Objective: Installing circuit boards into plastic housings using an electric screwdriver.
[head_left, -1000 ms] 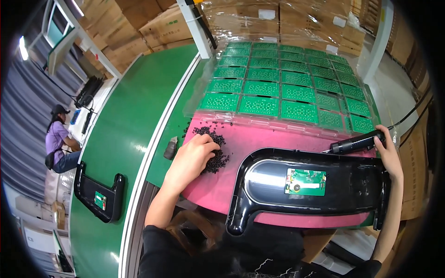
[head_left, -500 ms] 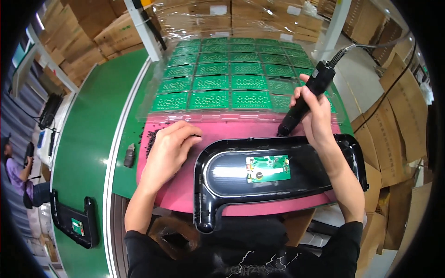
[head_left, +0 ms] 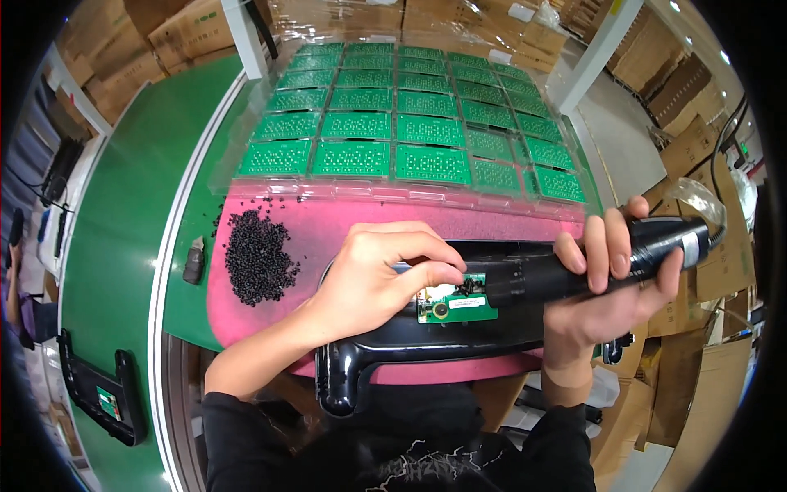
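The left hand (head_left: 379,275) had thumb and forefinger tips drawn close, just beside small black pieces (head_left: 469,287) over the circuit board (head_left: 471,314); whether it clamped any, I couldn't tell. At its three o'clock, the right hand (head_left: 600,314) was wrapped around a black power driver (head_left: 526,279). The step seemed to be bringing pieces and driver together above the board; the next move looked to call for careful alignment. The board sat inside a black casing (head_left: 451,347) on a pink mat (head_left: 348,215), with a black pile (head_left: 261,258) at nine o'clock and green boards (head_left: 352,158) at twelve.
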Action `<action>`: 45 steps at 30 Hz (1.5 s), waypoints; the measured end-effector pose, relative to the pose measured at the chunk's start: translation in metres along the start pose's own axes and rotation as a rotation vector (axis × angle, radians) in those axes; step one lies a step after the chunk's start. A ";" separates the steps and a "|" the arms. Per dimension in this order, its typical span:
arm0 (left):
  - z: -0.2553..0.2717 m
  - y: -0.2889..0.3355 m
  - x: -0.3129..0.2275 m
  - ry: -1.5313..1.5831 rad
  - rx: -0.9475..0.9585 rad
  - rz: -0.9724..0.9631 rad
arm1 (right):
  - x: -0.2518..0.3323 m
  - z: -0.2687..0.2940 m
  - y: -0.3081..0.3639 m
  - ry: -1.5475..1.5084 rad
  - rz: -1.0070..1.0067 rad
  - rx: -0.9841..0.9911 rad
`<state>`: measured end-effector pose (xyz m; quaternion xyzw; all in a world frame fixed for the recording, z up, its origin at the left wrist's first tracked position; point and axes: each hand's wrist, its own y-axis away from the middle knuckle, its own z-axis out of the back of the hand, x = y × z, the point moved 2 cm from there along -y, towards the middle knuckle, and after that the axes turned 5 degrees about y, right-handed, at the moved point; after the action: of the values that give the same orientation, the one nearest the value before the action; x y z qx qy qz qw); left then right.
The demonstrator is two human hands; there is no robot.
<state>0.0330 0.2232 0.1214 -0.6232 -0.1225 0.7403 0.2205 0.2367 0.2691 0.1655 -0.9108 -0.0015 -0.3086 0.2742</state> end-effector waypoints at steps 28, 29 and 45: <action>-0.004 0.009 0.015 0.095 0.086 0.038 | 0.003 -0.025 0.015 0.198 0.288 0.125; -0.004 0.010 0.016 0.080 0.084 0.030 | 0.003 -0.025 0.015 0.197 0.287 0.126; -0.008 0.014 0.024 -0.221 0.177 -0.280 | 0.000 -0.024 0.016 0.218 0.256 0.161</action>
<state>0.0356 0.2215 0.0923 -0.4933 -0.1656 0.7742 0.3604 0.2256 0.2439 0.1731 -0.8399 0.1195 -0.3667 0.3819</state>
